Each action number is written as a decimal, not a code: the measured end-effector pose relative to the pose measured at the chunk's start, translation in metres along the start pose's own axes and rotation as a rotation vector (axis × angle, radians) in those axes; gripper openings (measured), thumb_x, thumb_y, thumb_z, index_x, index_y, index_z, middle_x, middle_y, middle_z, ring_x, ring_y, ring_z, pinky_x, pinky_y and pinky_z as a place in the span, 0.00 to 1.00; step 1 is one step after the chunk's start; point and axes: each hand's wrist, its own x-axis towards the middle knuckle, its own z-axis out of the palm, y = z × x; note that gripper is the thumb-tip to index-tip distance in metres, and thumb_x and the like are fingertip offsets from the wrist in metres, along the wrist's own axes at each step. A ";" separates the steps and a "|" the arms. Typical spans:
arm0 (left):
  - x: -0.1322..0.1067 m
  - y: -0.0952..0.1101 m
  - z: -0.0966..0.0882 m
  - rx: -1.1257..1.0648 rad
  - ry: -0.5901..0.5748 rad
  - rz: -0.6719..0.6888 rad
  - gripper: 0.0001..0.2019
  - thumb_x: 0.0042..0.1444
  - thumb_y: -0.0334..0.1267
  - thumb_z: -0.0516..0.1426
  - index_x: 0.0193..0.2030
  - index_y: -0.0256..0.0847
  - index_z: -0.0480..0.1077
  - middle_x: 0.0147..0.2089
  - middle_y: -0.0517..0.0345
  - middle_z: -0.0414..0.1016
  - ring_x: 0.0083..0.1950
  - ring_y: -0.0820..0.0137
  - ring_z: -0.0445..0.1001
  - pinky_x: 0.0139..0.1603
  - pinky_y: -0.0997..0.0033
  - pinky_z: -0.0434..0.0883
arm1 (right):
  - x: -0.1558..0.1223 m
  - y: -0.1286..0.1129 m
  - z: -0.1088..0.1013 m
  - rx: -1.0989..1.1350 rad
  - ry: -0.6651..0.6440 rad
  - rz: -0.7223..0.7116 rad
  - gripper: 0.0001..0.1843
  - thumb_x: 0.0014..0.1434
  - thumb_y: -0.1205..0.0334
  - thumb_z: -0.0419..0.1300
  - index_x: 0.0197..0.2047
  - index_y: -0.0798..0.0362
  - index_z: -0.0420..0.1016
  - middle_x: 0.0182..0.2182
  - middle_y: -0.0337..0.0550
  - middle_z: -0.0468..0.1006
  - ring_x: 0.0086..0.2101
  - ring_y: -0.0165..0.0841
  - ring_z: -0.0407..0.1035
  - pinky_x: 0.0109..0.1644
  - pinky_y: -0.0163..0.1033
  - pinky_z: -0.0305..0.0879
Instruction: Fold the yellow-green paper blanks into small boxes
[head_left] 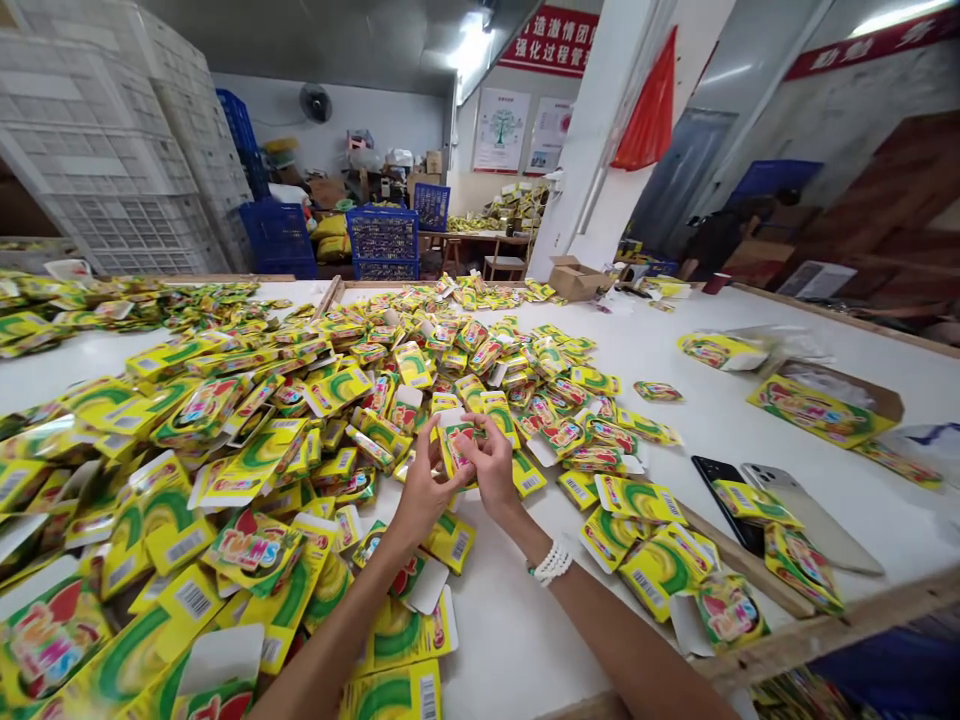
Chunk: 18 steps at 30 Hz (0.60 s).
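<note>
Between my two hands is a small yellow cardboard box with a red and green print and a white flap at its top end. My left hand grips the box's left side, fingers curled round it. From the right, my right hand holds the same box, its thumb across the printed front. A white bead bracelet circles the right wrist. Many similar boxes lie heaped around my hands, such as an open-flapped box at the left. Whether the held box contains anything is hidden.
Two phones lie at the right with small boxes on them, beside a wooden strip. Behind them is an open display carton. White crates are stacked at far left. A person is at the back right.
</note>
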 end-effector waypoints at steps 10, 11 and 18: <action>-0.009 0.004 0.008 -0.126 0.044 -0.156 0.58 0.51 0.48 0.72 0.80 0.51 0.41 0.63 0.45 0.78 0.51 0.59 0.84 0.46 0.62 0.85 | -0.011 -0.003 0.005 -0.061 -0.042 -0.060 0.19 0.59 0.50 0.67 0.49 0.50 0.73 0.25 0.34 0.74 0.23 0.32 0.67 0.27 0.36 0.65; -0.009 0.004 0.008 -0.120 0.057 -0.149 0.55 0.52 0.47 0.71 0.79 0.50 0.43 0.62 0.46 0.79 0.54 0.59 0.84 0.51 0.61 0.84 | -0.013 -0.003 0.006 -0.080 -0.041 -0.081 0.18 0.60 0.51 0.67 0.49 0.50 0.73 0.25 0.34 0.72 0.23 0.31 0.66 0.27 0.35 0.64; -0.011 -0.002 0.003 -0.135 0.112 -0.162 0.48 0.49 0.41 0.70 0.75 0.49 0.53 0.56 0.52 0.83 0.57 0.57 0.84 0.59 0.59 0.80 | -0.018 -0.004 0.010 -0.210 -0.054 -0.153 0.13 0.62 0.56 0.63 0.49 0.51 0.76 0.23 0.33 0.69 0.24 0.30 0.62 0.27 0.35 0.59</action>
